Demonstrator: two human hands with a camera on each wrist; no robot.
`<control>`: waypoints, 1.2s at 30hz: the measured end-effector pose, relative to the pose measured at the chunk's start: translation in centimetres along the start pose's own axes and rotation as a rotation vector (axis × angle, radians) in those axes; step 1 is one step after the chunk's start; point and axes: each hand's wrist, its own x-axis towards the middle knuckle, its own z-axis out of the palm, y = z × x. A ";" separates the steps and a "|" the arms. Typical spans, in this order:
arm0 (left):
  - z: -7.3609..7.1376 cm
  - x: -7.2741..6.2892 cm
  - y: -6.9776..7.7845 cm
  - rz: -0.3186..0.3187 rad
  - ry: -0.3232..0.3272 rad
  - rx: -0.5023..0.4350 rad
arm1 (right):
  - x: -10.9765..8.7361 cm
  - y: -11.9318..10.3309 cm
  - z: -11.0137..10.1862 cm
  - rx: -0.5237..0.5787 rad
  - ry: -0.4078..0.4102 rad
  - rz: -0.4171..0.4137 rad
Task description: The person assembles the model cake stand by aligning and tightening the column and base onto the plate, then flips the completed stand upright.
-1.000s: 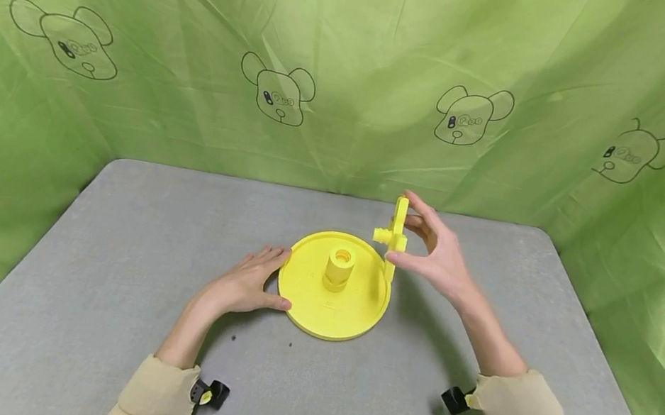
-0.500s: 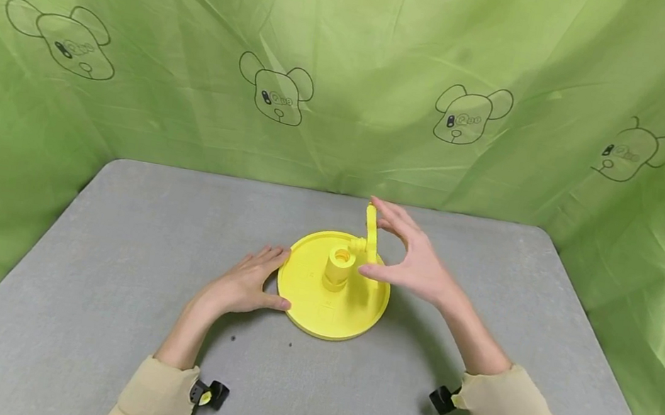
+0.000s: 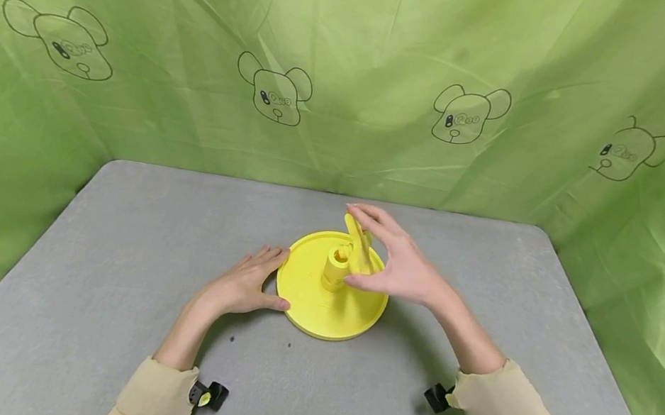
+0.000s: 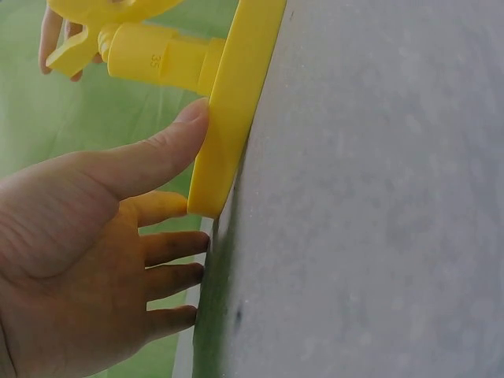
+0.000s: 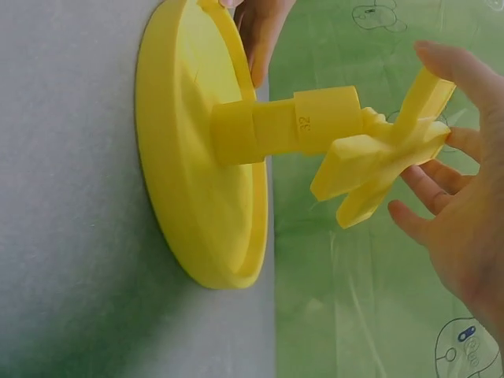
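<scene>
Yellow parts, one base (image 3: 316, 314), one post (image 3: 331, 276) and one cross (image 3: 359, 246), all lie between your two hands on a single grey table (image 3: 172, 241). The base sits flat, raised rim upward, and the post stands upright at its middle, which leaves the post's hollow top exposed. Your left hand (image 3: 246, 286) lies at the rim with its fingers extended and spread, thumb and forefinger touching the edge; nothing is gripped, and the contact probably serves to steady the base against sliding. Your right hand (image 3: 398, 264) pinches the cross between thumb and fingers, by the ends of its arms, presumably because this hold leaves the inner face free. From that face one peg (image 5: 372, 120) points at the post. The cross is tilted above the base, with its peg at the mouth of the post; whether the tip has entered the hollow you cannot tell from these views.

Counts: four arms on the cross are visible in the right wrist view. Two marks show on the post: one reading 32 (image 5: 305, 123), the other apparently 35 (image 4: 155, 61). Two dark specks (image 3: 232, 339) lie on the table, near the base. Two black cameras (image 3: 217, 397) are worn at your wrists, one beside each of two beige sleeves (image 3: 153, 392). Behind, the green cloth (image 3: 353, 153) bears four animal drawings (image 3: 276, 97), with two more cut off at the side edges.
</scene>
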 end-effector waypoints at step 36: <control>-0.2 -0.3 0.3 -0.007 -0.012 0.002 | 1.6 -2.4 1.7 -0.335 -0.147 -0.148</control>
